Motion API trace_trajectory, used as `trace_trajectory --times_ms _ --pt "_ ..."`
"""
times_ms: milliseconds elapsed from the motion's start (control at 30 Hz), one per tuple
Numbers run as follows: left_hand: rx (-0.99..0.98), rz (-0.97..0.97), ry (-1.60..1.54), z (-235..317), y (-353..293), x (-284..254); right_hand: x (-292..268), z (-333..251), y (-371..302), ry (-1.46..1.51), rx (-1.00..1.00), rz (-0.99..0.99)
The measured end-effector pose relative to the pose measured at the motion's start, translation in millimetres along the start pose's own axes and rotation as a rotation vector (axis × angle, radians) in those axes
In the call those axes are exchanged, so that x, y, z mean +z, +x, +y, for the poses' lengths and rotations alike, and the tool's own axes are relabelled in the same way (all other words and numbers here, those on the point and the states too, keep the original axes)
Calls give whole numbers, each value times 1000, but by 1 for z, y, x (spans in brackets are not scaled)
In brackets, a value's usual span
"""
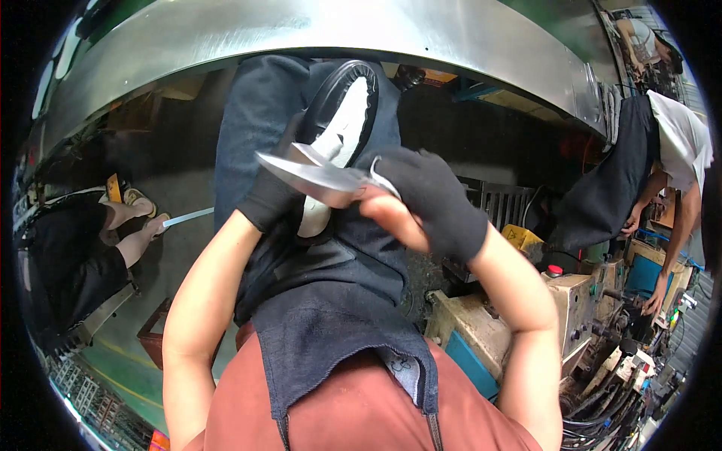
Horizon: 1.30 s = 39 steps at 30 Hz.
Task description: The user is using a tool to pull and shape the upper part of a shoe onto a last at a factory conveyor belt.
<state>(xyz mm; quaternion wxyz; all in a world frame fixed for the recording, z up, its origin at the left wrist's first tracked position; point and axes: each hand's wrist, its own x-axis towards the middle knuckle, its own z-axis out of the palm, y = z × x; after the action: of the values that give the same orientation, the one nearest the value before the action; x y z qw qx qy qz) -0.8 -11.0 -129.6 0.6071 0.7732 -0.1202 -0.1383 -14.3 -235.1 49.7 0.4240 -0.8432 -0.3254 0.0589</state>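
On my lap lies a black shoe (326,105), its white underside (351,113) facing up and its toe pointing away from me. My left hand (271,192), in a black glove, grips the shoe's left side; its fingers are mostly hidden. In my right hand (429,192), gloved in black with bare fingertips, is a pair of scissors (320,179). Their blades look spread and point left across the middle of the shoe. A small white flap (328,146) stands up beside the blades. Motion blurs the blades and my right thumb.
A shiny metal bench edge (316,30) curves across the far side, above my knees. At right stands a machine (568,301) with a red button and hoses. One person (681,143) works at far right; another person's legs (131,233) show at left.
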Motion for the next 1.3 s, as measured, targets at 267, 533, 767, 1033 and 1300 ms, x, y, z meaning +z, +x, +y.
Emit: trace_trajectory --times_ms 267,533,767,1033,1300 --pt "-87 -31 -36 79 -14 -20 82 17 -71 644 968 213" --pt "-216 68 -236 39 -14 -17 149 9 -123 700 1014 499" --pt "-253 -178 -782 190 251 -19 115 68 -83 743 1179 592" --pt "823 241 1110 153 350 -54 103 144 -35 1006 1172 563" --pt "160 188 496 106 408 -95 79 144 -19 1086 1182 595"
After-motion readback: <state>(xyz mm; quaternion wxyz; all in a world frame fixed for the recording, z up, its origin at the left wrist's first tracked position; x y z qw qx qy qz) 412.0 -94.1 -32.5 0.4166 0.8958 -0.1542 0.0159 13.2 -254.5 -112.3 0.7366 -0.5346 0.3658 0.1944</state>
